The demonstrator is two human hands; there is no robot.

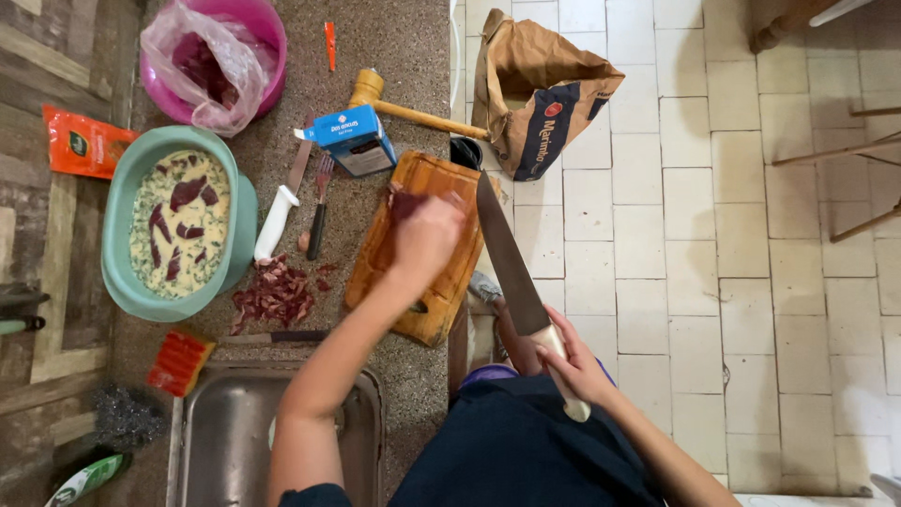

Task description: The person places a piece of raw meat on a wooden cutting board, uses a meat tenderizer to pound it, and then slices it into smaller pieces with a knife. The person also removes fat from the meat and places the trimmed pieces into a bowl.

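Even, soft daylight; faint shadows on pale floor tiles (pixel 713 235); left hand (pixel 427 237) motion-blurred; edges slightly bowed.

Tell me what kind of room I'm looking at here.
Most likely a home kitchen: a speckled counter with a steel sink set in, a wooden cutting board under the left hand, and a large knife in the right hand.

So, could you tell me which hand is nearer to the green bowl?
Left. The left hand rests on meat on the cutting board, right of the green bowl. The right hand holds a knife farther right, off the counter.
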